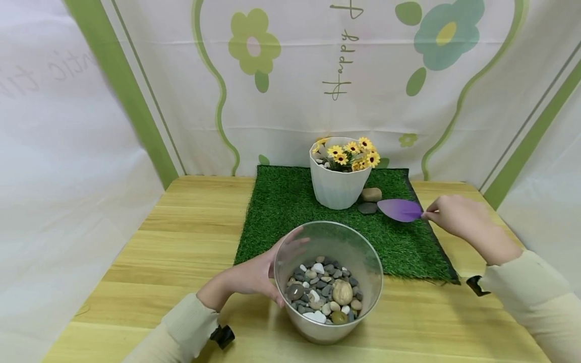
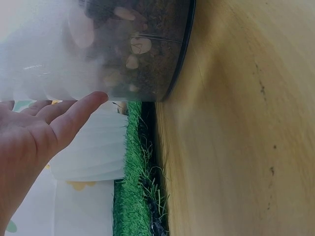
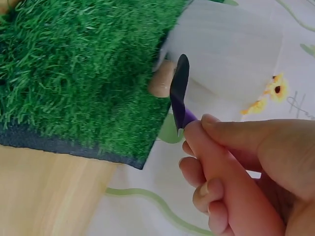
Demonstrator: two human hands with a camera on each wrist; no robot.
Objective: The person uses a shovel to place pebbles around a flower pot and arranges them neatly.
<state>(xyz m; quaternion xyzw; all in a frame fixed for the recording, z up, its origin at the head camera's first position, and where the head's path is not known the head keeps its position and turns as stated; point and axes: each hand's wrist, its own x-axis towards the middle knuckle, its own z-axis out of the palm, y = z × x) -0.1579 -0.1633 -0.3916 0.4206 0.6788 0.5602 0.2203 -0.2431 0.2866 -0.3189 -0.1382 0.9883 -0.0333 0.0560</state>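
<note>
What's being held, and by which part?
The right hand holds the purple trowel by the stem behind its blade; the left hand rests against the clear bucket.

Against the left side of a clear bucket (image 1: 317,331) of pebbles (image 1: 324,290) rests the left hand (image 1: 254,275), while behind the bucket a white pot (image 1: 338,189) of yellow flowers (image 1: 354,154) stands on green turf (image 1: 277,217), and behind-right the right hand (image 1: 459,217) pinches a purple scoop (image 1: 399,210).

below the left hand (image 1: 255,274), a pale wood-grain tabletop (image 1: 172,252) is seen; beyond the right hand (image 1: 460,217), a white cloth backdrop (image 1: 295,116) is hung, printed with green bands (image 1: 117,85) and flowers (image 1: 238,45), all softly lit.
</note>
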